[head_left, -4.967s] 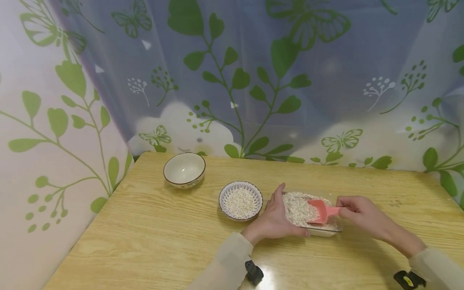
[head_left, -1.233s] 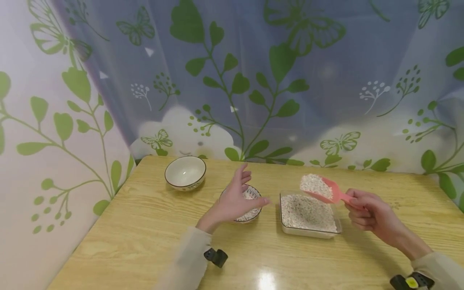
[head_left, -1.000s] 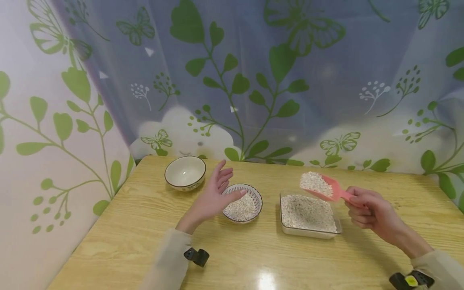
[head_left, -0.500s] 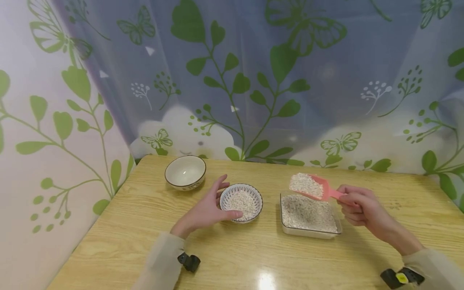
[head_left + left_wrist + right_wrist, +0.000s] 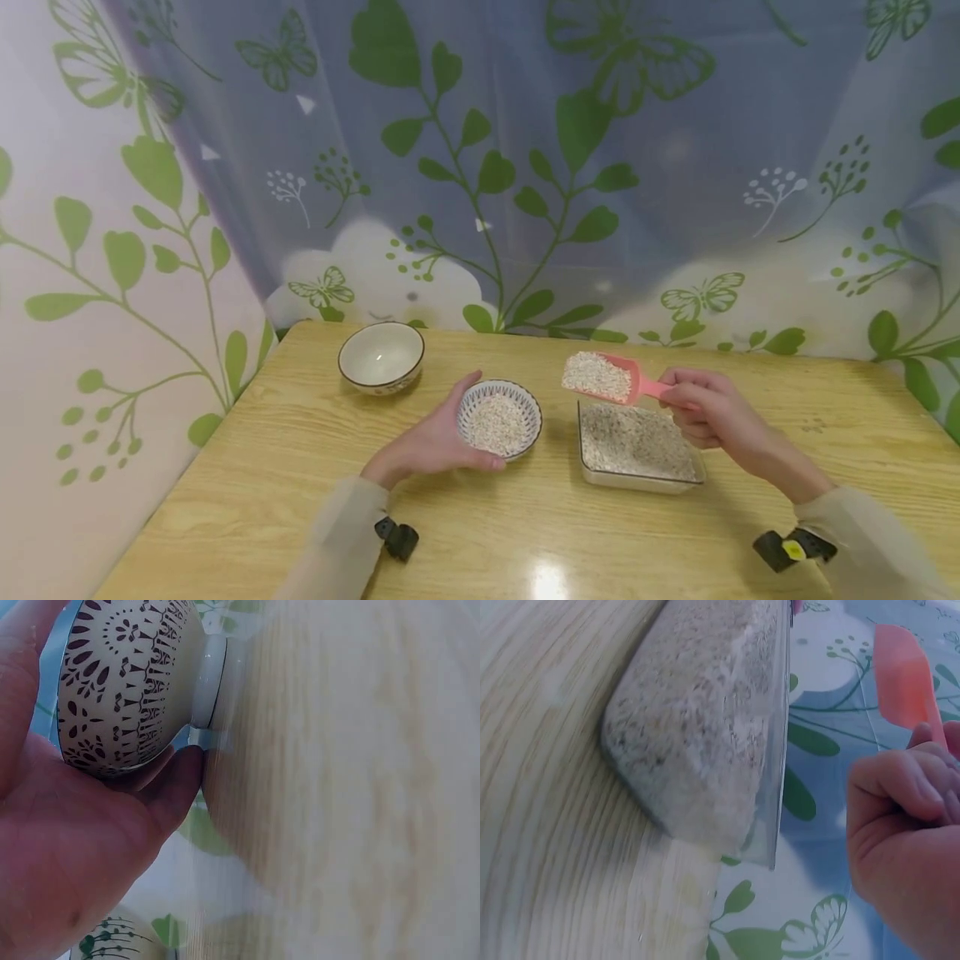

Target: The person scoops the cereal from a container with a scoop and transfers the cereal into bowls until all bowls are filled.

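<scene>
My left hand (image 5: 438, 437) cups the small patterned bowl (image 5: 537, 421) from its left side, with the thumb along the near rim and the fingers behind. Oat flakes (image 5: 497, 423) cover the bottom of that bowl. In the left wrist view the bowl's dark-printed outside (image 5: 124, 682) and white foot show, fingers close to the foot. My right hand (image 5: 712, 408) grips the handle of a pink scoop (image 5: 636, 385), heaped with oats, above the back of a clear rectangular container (image 5: 637, 479). More oats (image 5: 697, 712) lie inside the container, visible through its wall in the right wrist view.
A larger white bowl (image 5: 381, 358) with a dark rim stands at the back left of the wooden table (image 5: 300, 467). Behind the table hangs a blue cloth (image 5: 675, 167) printed with leaves and butterflies.
My left hand let go of the container, passed over the small bowl and now holds its left side. My right hand lifted a scoopful of oats from the container and moved it left.
</scene>
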`<state>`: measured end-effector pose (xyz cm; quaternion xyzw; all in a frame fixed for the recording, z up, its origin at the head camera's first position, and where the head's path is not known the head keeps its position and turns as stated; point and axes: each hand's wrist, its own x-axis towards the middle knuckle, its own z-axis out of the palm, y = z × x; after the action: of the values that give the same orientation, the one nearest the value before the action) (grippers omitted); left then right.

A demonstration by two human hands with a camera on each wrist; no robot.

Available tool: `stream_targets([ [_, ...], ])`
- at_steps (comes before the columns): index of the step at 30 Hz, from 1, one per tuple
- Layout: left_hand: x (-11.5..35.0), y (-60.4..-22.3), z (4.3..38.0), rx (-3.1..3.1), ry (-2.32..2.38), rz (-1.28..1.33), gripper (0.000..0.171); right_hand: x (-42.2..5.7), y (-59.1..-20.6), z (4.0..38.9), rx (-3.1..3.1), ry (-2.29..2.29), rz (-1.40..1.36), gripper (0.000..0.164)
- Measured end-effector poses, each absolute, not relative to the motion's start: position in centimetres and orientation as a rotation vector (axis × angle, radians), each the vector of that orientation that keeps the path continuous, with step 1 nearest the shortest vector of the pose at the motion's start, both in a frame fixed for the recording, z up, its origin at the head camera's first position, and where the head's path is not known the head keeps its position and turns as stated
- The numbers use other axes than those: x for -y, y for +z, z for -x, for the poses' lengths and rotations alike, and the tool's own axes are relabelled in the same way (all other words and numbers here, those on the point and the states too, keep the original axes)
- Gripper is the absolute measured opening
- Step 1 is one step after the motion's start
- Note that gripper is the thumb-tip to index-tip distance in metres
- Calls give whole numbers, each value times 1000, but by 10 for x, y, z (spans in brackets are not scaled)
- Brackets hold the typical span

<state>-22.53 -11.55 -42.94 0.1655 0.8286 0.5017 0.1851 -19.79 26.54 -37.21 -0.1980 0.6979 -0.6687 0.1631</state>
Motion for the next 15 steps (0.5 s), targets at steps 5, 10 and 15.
stream_targets([
  [5,115,-430,227,-2346,1374,-464,132,-252,-369,199,-2113,-1805,506,22],
  [10,115,-429,227,-2331,1383,-462,131,-235,-366,201,-2246,-1671,442,14],
  [15,115,-429,227,-2314,1401,-476,131,-220,-365,203,-2325,-1567,452,19],
])
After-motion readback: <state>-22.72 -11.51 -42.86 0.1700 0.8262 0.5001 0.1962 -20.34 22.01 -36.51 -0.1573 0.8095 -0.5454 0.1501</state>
